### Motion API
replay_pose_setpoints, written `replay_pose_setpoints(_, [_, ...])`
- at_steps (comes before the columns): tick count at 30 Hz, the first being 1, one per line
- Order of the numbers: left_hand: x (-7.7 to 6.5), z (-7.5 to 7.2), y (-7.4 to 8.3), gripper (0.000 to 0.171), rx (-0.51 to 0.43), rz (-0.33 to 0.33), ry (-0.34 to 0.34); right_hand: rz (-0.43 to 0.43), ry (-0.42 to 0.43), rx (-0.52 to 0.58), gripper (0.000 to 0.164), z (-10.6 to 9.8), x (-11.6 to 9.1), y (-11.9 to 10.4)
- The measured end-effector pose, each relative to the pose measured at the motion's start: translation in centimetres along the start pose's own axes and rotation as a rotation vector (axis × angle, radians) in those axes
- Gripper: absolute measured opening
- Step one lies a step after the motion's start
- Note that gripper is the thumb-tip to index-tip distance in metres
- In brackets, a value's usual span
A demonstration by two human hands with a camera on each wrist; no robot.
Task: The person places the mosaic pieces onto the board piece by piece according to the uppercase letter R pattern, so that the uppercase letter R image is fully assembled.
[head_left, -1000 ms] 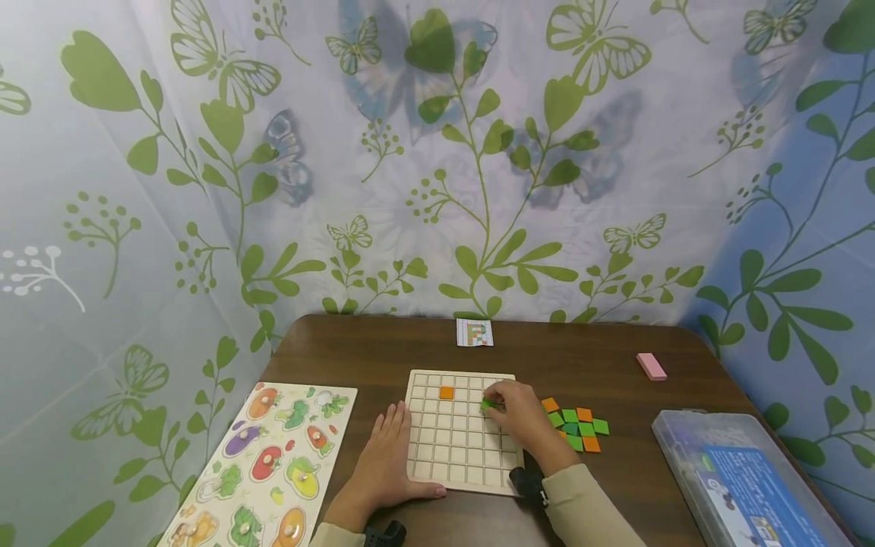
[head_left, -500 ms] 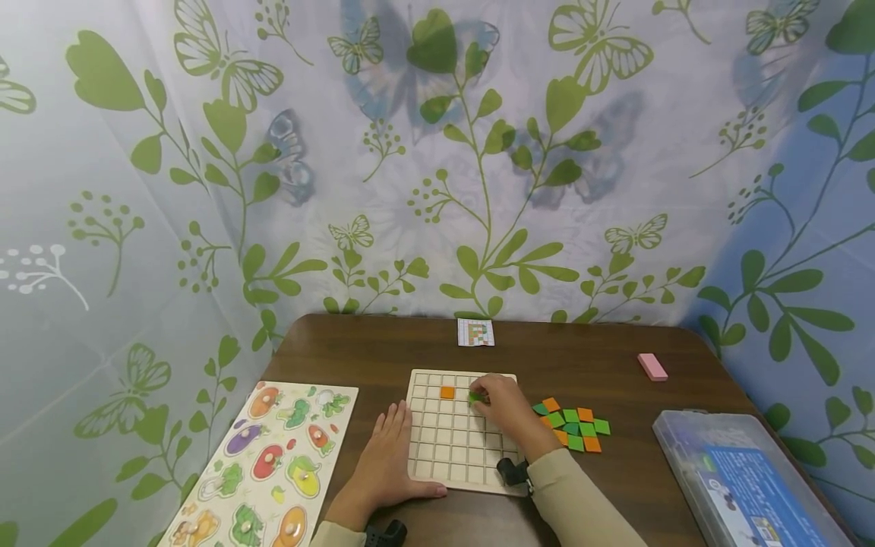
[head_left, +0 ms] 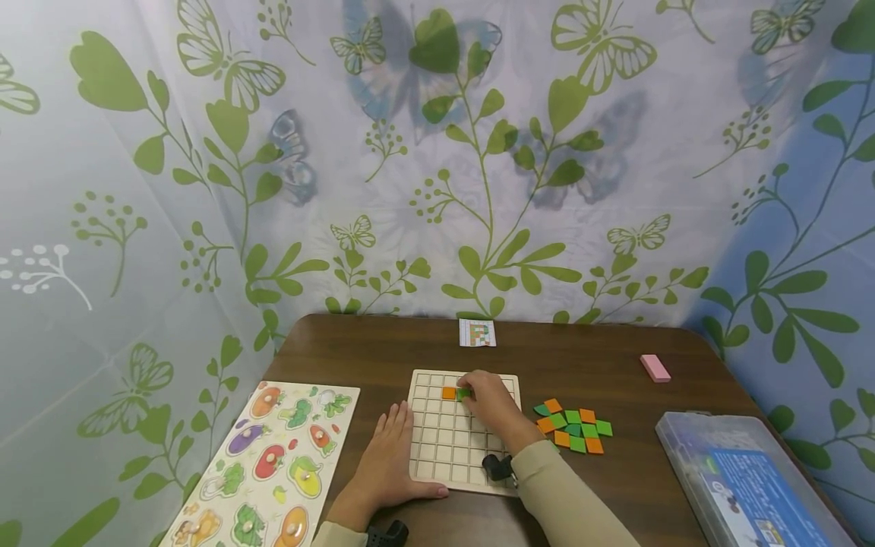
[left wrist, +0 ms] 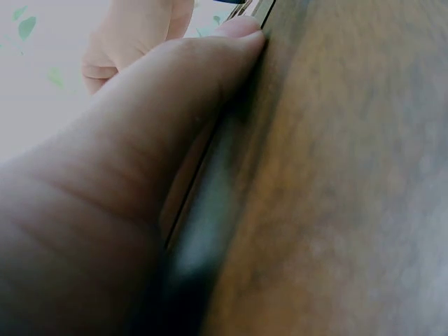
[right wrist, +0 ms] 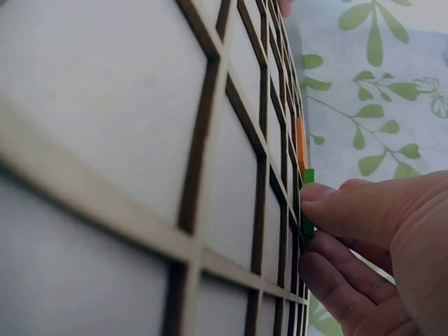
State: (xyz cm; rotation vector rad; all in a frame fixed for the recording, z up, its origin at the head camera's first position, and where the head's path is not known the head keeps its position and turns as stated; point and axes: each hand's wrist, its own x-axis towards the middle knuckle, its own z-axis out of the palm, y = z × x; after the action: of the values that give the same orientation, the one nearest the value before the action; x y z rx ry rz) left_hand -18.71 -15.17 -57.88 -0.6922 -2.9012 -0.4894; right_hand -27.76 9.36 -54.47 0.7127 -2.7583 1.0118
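Note:
A wooden grid board (head_left: 440,437) lies on the table, with an orange square tile (head_left: 449,393) in a cell near its far edge. My right hand (head_left: 491,399) pinches a green tile (head_left: 462,394) directly right of that orange one. In the right wrist view, thumb and fingers hold the green tile (right wrist: 308,203) at the board's surface; whether it is fully seated I cannot tell. My left hand (head_left: 387,456) rests along the board's left side, fingers straight, thumb stretched by the near edge. The left wrist view shows its thumb (left wrist: 189,77) against the board's edge.
Loose green and orange tiles (head_left: 574,427) lie right of the board. A vegetable puzzle board (head_left: 263,463) is at left, a clear plastic case (head_left: 745,479) at right. Behind are a small pattern card (head_left: 477,333) and a pink block (head_left: 655,368).
My right hand has moved left across the board with the green tile, bringing it beside the orange tile. The left hand has stayed in place.

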Motion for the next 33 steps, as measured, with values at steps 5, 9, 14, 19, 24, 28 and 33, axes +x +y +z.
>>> replay_pose_setpoints(5, [0.00, -0.02, 0.00, 0.148, -0.006, -0.008, -0.012, 0.019, 0.007, -0.010, 0.030, 0.24, 0.25, 0.06])
replay_pose_setpoints(9, [0.02, -0.01, 0.00, 0.148, -0.003, -0.012, -0.018, 0.027, 0.010, -0.003, 0.029, 0.41, 0.26, 0.25])
replay_pose_setpoints(14, [0.04, 0.05, 0.04, 0.147, -0.003, -0.005, -0.006, 0.070, 0.011, 0.033, 0.030, 0.41, 0.20, 0.24])
replay_pose_setpoints(19, [0.05, 0.06, 0.06, 0.147, -0.007, -0.006, -0.004, 0.111, 0.013, 0.071, 0.031, 0.31, 0.24, 0.12])
replay_pose_setpoints(24, [0.05, 0.03, 0.03, 0.147, -0.004, -0.005, -0.006, 0.131, 0.014, 0.084, 0.031, 0.27, 0.16, 0.00])
replay_pose_setpoints(28, [0.00, 0.07, 0.06, 0.146, -0.010, 0.001, 0.003, 0.144, 0.020, 0.096, 0.031, 0.35, -0.06, -0.09])
replay_pose_setpoints(33, [0.00, 0.08, 0.05, 0.146, -0.007, 0.003, 0.010, 0.126, 0.018, 0.092, 0.031, 0.48, -0.10, 0.11])
